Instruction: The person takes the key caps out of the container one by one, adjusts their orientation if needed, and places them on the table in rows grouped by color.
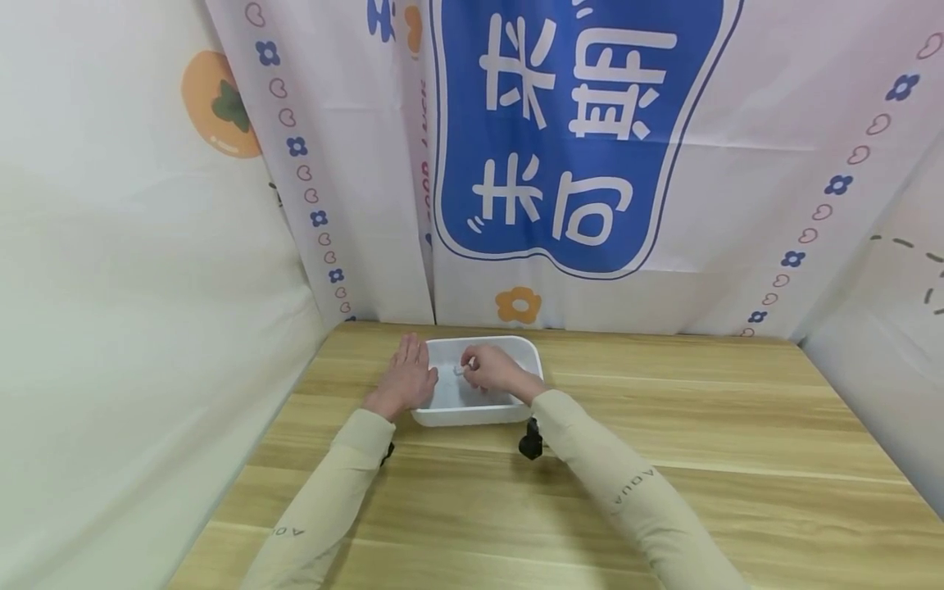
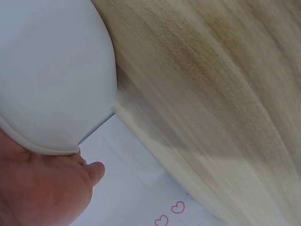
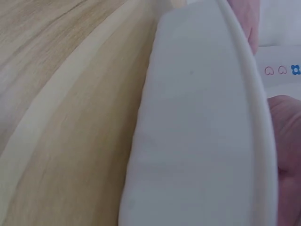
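Observation:
A white rectangular plastic basin (image 1: 472,416) sits on the wooden table near its back edge. My left hand (image 1: 406,378) rests on the basin's left rim with its fingers straight; in the left wrist view its palm (image 2: 44,193) touches the rim from above. My right hand (image 1: 492,369) reaches over the basin, its fingers curled and pinching a small whitish, clear-looking piece (image 1: 459,370), too small to name. In the right wrist view the basin's outer wall (image 3: 197,117) hides much of that hand, so its fingertips do not show there.
The wood-grain table (image 1: 664,459) stretches to the right and toward me. Behind it hangs a printed curtain (image 1: 737,205) with a blue sign, and a white cloth wall (image 1: 133,328) closes the left side. Black wrist gear (image 1: 531,442) hangs below my right sleeve.

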Action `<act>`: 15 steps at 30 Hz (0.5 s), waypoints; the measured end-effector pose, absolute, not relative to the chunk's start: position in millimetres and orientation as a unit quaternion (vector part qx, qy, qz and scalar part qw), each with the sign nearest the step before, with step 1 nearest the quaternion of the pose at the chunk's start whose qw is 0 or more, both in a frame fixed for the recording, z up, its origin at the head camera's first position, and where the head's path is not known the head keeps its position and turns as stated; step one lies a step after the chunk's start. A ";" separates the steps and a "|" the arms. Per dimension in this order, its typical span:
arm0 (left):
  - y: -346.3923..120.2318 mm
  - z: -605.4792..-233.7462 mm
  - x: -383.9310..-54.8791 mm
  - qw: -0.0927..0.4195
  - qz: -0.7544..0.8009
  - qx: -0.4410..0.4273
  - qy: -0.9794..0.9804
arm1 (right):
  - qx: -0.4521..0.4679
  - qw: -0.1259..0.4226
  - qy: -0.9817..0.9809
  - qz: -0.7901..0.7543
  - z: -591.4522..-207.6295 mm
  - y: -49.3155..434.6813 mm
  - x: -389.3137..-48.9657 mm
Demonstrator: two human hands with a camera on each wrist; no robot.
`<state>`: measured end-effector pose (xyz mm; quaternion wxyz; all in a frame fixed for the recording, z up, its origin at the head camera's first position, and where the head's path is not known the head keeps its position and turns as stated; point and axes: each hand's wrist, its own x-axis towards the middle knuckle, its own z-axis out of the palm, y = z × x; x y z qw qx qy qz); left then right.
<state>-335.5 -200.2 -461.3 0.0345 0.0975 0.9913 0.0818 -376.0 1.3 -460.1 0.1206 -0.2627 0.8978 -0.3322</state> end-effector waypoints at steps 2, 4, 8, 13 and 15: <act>-200.5 -461.4 -335.7 0.037 0.082 0.097 0.991 | -0.267 0.122 0.896 -0.333 -456.8 3.3 -373.7; -200.6 -461.3 -335.9 0.039 0.081 0.096 0.991 | -0.271 0.119 0.895 -0.333 -453.6 5.8 -371.6; -200.9 -461.7 -336.8 0.041 0.083 0.095 0.991 | -0.279 0.116 0.890 -0.341 -446.7 12.1 -366.5; -201.5 -462.4 -336.8 0.038 0.083 0.101 0.991 | -0.291 0.107 0.885 -0.347 -440.2 21.6 -359.7; -201.6 -462.3 -336.2 0.037 0.083 0.103 0.990 | -0.296 0.102 0.884 -0.347 -437.9 25.3 -356.3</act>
